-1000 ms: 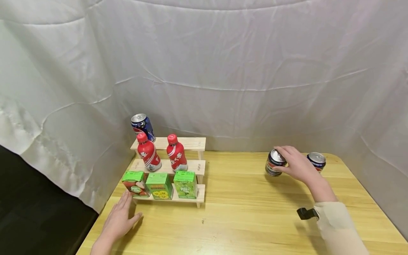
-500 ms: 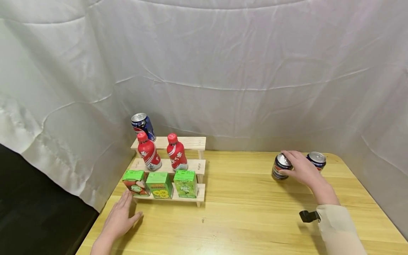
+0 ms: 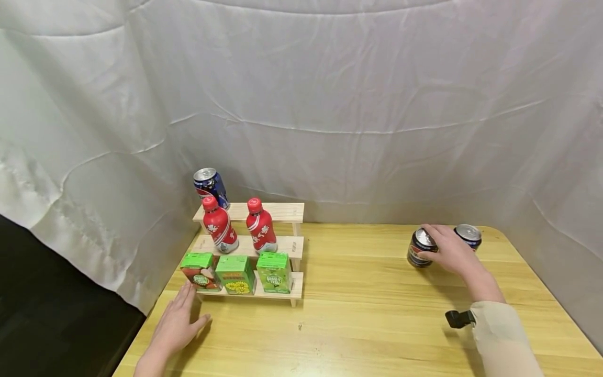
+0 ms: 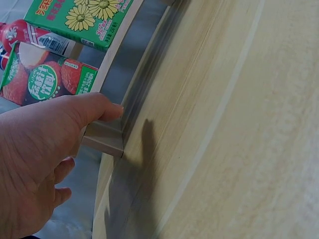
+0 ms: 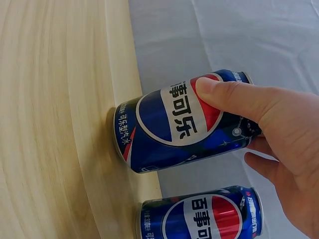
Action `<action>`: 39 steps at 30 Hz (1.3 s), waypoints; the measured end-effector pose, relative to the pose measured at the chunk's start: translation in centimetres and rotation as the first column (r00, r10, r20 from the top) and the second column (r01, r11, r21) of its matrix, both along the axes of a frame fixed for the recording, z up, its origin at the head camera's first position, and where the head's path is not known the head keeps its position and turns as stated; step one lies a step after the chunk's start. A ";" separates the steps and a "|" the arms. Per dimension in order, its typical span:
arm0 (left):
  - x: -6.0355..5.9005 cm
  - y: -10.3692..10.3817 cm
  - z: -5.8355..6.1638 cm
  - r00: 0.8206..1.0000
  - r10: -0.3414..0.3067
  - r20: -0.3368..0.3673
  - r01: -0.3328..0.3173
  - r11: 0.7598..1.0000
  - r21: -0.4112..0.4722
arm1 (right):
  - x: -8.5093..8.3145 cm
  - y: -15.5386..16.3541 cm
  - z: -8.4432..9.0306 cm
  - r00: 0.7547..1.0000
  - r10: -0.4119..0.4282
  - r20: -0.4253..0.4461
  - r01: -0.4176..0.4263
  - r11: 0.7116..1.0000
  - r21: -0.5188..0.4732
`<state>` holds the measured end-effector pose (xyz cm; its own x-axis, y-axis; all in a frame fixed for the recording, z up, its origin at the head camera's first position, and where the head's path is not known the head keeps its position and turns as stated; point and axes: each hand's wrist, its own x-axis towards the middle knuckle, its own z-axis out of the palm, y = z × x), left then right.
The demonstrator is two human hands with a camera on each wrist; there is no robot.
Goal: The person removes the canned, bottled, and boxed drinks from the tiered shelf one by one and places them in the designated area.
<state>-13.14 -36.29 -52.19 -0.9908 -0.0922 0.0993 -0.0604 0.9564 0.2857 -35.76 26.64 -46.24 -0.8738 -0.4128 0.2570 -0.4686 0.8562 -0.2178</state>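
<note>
We see the right hand [image 3: 449, 251] holding a Pepsi can [image 5: 174, 127] near the back right corner of the desk [image 3: 358, 324]. We think it grips high so the bottom is free to sit flat; we cannot tell if it touches the wood. Another Pepsi can [image 5: 199, 216] stands just beside it, nearer the right edge. The left hand [image 3: 176, 319] is by the wooden shelf [image 3: 285, 210], near the left edge, thumb wide and gripping nothing we can see, maybe to keep the shelf steady. Compared with one second ago, we find the right hand and its can farther right, closer to the other can; the left hand is in the same spot.
</note>
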 end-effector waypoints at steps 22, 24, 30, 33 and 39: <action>0.0 0.0 -0.1 1.000 -0.008 0.000 0.008 1.000 0.008 | -0.9 0.7 0.3 0.998 0.053 0.034 -0.053 0.999 0.010; 0.0 0.0 -0.1 1.000 -0.008 0.000 0.008 1.000 0.009 | -1.2 0.6 0.2 0.998 0.063 0.032 -0.063 0.998 0.015; 0.0 0.0 0.2 1.000 -0.005 0.010 0.005 1.000 0.010 | -2.0 0.0 0.5 0.997 0.070 0.040 -0.071 0.997 0.018; 0.0 0.0 0.2 1.000 -0.004 0.009 0.004 1.000 0.006 | -2.3 0.0 0.6 0.996 0.054 0.078 -0.056 0.998 0.028; 0.0 0.0 0.3 1.000 -0.008 0.022 0.008 1.000 0.011 | -2.4 0.4 0.4 0.990 0.047 0.132 -0.049 0.999 0.007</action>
